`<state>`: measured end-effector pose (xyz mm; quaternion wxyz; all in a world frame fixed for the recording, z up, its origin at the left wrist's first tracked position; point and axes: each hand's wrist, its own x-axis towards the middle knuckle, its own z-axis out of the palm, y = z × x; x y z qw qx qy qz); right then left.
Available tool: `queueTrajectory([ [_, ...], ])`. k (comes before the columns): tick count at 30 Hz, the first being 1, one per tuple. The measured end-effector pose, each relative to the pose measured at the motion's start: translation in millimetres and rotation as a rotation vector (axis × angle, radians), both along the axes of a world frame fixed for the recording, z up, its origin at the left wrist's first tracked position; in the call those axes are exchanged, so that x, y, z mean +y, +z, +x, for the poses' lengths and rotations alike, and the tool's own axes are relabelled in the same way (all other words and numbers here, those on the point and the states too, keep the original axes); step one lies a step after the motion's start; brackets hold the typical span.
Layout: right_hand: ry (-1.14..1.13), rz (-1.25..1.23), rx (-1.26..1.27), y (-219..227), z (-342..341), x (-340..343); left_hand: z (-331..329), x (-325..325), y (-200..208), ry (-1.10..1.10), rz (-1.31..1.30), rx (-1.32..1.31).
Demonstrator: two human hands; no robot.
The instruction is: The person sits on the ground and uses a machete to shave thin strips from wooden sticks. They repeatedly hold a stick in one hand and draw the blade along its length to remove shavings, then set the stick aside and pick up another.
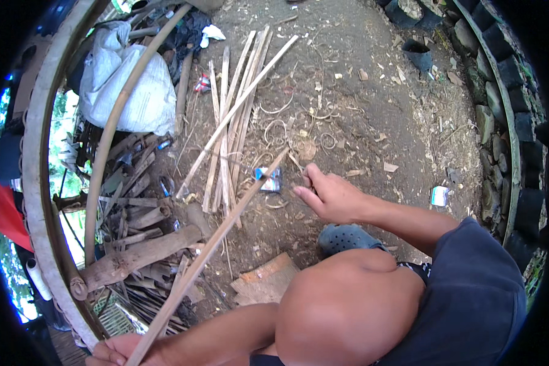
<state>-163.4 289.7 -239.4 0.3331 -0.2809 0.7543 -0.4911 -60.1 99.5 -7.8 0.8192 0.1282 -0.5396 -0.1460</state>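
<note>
A long, narrow wooden strip [210, 247] runs slantwise from the lower left up toward the middle of the view. My left hand [119, 349] is closed around its near end. Beyond my knee, my right hand [335, 195] is closed, its thumb and fingers near the strip's far end. A thin, pale-tipped piece [296, 161] sticks out from the right fingers; its kind cannot be made out. Under the strip, a small blue packet [268, 180] lies on the ground. Several similar pale strips [241, 104] lie in a loose, crossing pile farther off.
Curled shavings [276, 131] and chips litter the dirt floor. At left are a white sack [128, 85], a curved pole [119, 116] and piled wood [143, 253]. My blue clog [348, 239] is beside a flat brown piece [265, 277]. Stones and black pots [521, 125] line the right.
</note>
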Motion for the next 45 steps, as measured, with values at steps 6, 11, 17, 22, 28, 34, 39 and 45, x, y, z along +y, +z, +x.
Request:
queueTrajectory([
  [6, 0.099, -0.112, -0.067, -4, 5, -1, 0, -3, -2, -0.020, 0.036, 0.026],
  [11, 0.098, -0.057, 0.077, -19, -5, 1, 2, 0, -6, 0.005, 0.077, 0.075],
  [17, -0.064, 0.216, 0.170, -28, -11, 16, 9, 3, -6, -0.056, 0.028, 0.076],
  [22, 0.172, -0.054, 0.054, -36, -10, 20, 10, -4, -10, -0.053, -0.008, 0.107],
  [28, 0.103, 0.203, 0.247, -54, -40, 16, 21, -5, -11, -0.216, -0.052, 0.103],
  [34, 0.331, -0.145, 0.097, -53, -18, 31, 21, -10, -10, -0.161, -0.029, 0.079],
  [39, 0.081, 0.241, 0.098, -79, -38, 14, 29, 3, -14, -0.184, -0.045, 0.081],
  [45, 0.319, -0.132, 0.171, -75, -30, 37, 31, 2, -16, -0.272, -0.088, 0.036],
])
